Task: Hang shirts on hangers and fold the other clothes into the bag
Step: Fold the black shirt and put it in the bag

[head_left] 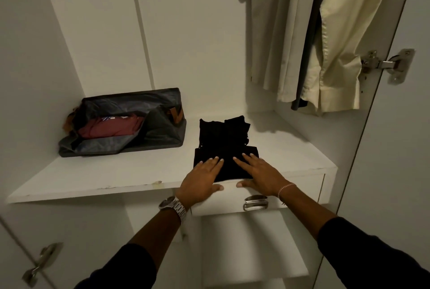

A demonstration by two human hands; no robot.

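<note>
left hand (202,179) and right hand (258,175) press flat, fingers spread, on half-folded black garment (223,146) mid-frame; grey fabric bag (162,130) left holds maroon clothes (111,125), pale shirts (325,32) apparently hung upper right

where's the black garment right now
In the head view the black garment lies on the white shelf, right of the open grey bag, with the left hand and right hand pressing flat on its near edge.
</note>
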